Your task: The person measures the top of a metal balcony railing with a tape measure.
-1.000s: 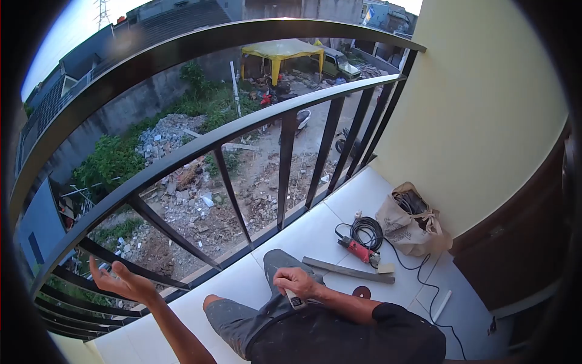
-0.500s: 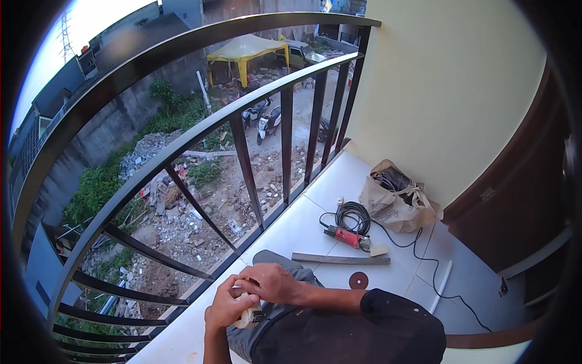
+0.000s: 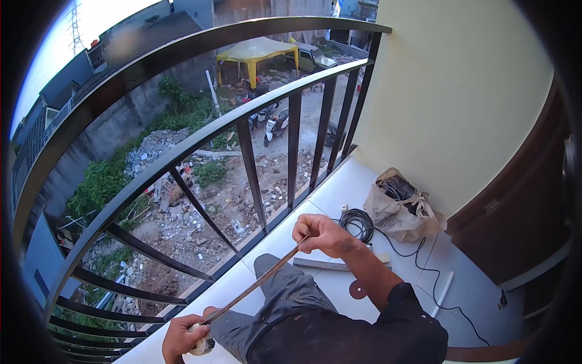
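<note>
My left hand point(image 3: 182, 338) is closed around a pale tape measure point(image 3: 204, 347) low at the left of the head view, beside my knee. Its narrow blade point(image 3: 259, 280) is drawn out and slants up across my lap. The far end of the blade is pinched between the thumb and fingers of my right hand point(image 3: 321, 236). Under my right forearm, a grey metal bar point(image 3: 315, 265) lies on the white floor tiles. A dark red cutting disc point(image 3: 357, 290) rests by that arm, which partly covers it. The red angle grinder is mostly hidden behind my right hand and arm.
A black metal railing point(image 3: 245, 111) curves along the left, above rubble and parked motorbikes. Beyond my right hand are a coiled black cable point(image 3: 357, 225) and a beige bag point(image 3: 397, 218) against the wall. A white tube point(image 3: 445, 291) lies near the brown door point(image 3: 509, 218).
My hands were together over the tape measure. Now they are far apart, the right moved up and right with the blade end, the left down and left, with the blade stretched between them.
</note>
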Available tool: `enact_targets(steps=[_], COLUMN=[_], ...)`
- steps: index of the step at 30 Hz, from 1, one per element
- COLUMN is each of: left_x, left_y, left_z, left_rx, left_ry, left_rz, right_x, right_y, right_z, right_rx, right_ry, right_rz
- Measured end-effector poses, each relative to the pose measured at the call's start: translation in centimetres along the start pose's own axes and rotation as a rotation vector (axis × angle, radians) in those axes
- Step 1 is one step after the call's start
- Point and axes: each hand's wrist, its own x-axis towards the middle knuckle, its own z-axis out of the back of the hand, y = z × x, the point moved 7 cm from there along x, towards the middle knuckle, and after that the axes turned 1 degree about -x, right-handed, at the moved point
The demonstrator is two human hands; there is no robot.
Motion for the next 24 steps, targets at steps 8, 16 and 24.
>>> enact_targets(steps=[8,16,24], left_x=[-10.0,-14.5,-9.9], left_y=[-0.9,-3.6,-14.3], left_z=[8.1,10.5,8.9], left_rx=[0.257,0.274,0.645], left_ry=[-0.1,-0.175,-0.472], left_rz=[0.189,0.155,-0.251], right_x=[-4.7,-6.4,5.9], right_y=[14.6,20.6,20.4], right_z=[24.1,38.6,28.9], right_rx=[0.159,0.348,0.194], right_ry=[-0.813,-1.073,-0.913], right_rz=[0.507,0.664,0.494])
